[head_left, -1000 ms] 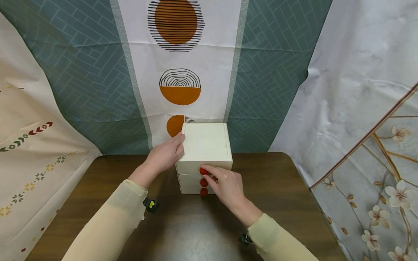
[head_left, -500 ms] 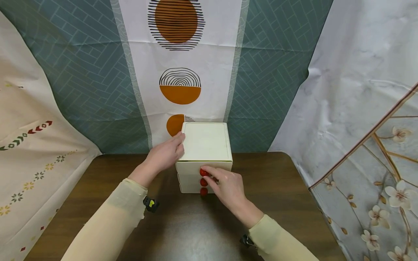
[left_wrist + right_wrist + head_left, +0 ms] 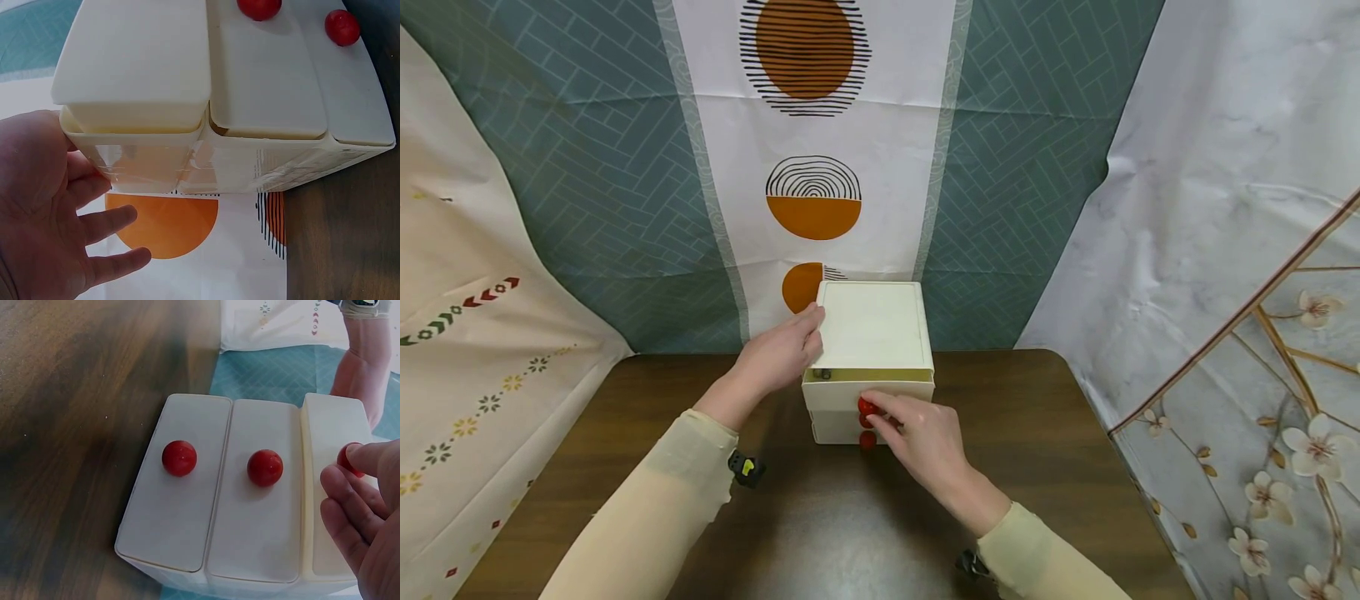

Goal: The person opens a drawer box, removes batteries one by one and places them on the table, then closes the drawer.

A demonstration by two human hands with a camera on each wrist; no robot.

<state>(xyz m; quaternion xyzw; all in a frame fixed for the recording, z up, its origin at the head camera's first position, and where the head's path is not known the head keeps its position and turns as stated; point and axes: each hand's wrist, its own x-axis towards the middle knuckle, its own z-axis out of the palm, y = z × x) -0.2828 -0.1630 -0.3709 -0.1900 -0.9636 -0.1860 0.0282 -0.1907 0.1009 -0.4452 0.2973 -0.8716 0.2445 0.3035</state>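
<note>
A small white drawer cabinet (image 3: 872, 325) with three drawers stands at the back of the table. Its top drawer (image 3: 835, 394) is partly pulled out, and a small dark or clear item (image 3: 822, 373) shows inside at the left. My right hand (image 3: 925, 437) pinches that drawer's round red knob (image 3: 350, 460) between thumb and fingers. Against the cabinet's left side and upper edge rests my left hand (image 3: 775, 350); several of its fingers (image 3: 112, 223) are extended in the left wrist view. Below, the middle knob (image 3: 265, 467) and bottom knob (image 3: 179, 458) sit on closed drawers.
The dark wooden table (image 3: 820, 533) extends in front of and beside the cabinet. Behind it hangs a green and white patterned cloth (image 3: 1015, 208), close to the cabinet's back. A floral cloth (image 3: 1247, 467) hangs at right, a cream one (image 3: 490, 400) at left.
The top drawer has come out toward me, opening a gap under the cabinet's top. My right hand moved slightly nearer and lower with the knob. The left hand stayed in place.
</note>
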